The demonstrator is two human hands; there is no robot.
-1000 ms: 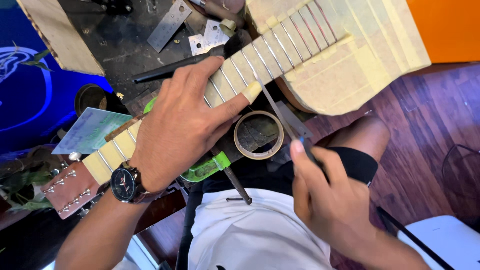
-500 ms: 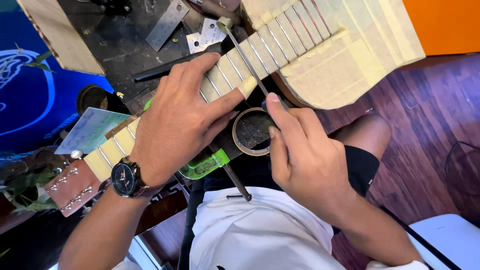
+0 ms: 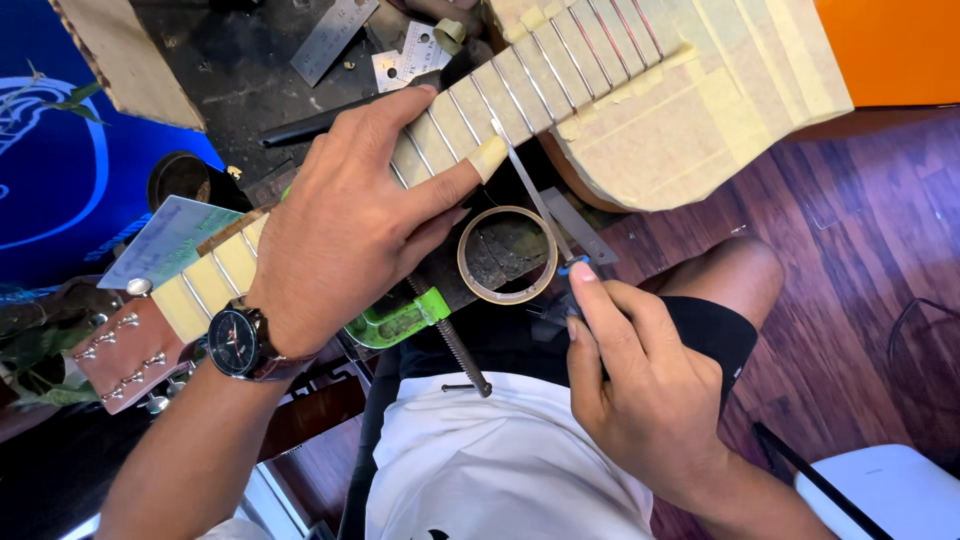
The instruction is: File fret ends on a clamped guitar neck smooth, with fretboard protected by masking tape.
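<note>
A: L hand (image 3: 345,235)?
B: Wrapped over the guitar neck (image 3: 480,115), thumb under, grip pressed tight on it. Neck lies across the worktop (image 3: 240,70), taped btwn frets; body taped too.
A: R hand (image 3: 640,380)?
B: Pinching a thin metal file (image 3: 530,195) by its blue handle; tip touches a fret near the neck edge.
A: Nearby?
B: Masking tape roll (image 3: 507,255) just below the neck, green clamp (image 3: 400,320) beside it, steel rulers up top.

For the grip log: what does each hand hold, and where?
Left hand grips the guitar neck; right hand pinches a thin file by its blue handle end.
</note>
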